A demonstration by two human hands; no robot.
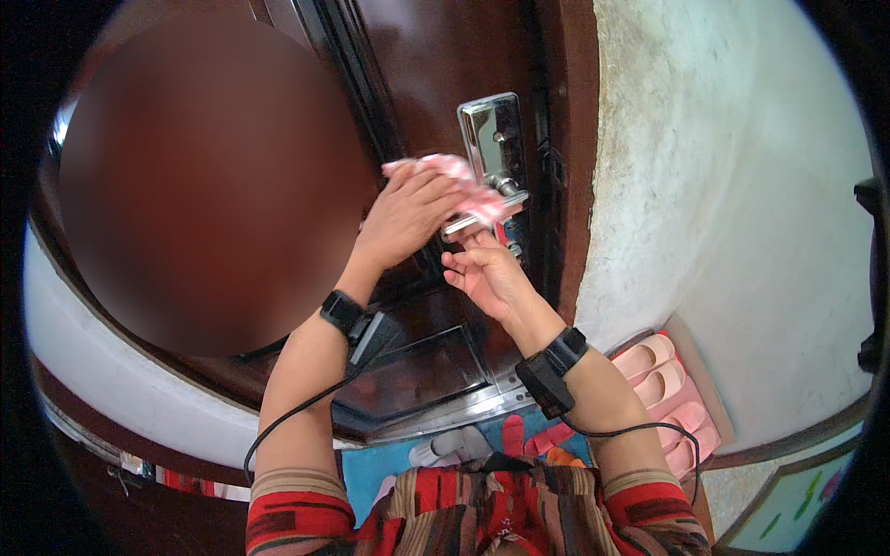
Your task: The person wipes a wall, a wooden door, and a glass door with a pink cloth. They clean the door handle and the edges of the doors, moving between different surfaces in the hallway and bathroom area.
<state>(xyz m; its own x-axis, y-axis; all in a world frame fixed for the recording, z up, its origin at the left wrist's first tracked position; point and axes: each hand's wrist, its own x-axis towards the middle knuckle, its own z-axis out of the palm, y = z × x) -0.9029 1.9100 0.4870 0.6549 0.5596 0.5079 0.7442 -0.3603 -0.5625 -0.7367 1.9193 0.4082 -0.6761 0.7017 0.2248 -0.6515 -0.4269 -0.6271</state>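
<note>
A chrome door handle (457, 227) juts out from a shiny metal lock plate (489, 132) on a dark brown door (424, 69). My left hand (410, 212) presses a pink and white cloth (445, 167) against the handle from above, palm down, with the cloth slightly blurred. Just below the handle, my right hand (487, 271) is turned palm up, its fingertips at the underside of the handle; some of its fingers are curled. Whether it touches the cloth is hidden. Something red and blue shows behind the handle, on the lower part of the plate.
Rough whitish wall (646, 174) flanks the door on the right. Pale pink shoes (643, 358) stand on a rack at the lower right. On a blue mat (361, 479) lie grey slippers (452, 445) and red slippers (513, 436). Black cables run from both wrist straps.
</note>
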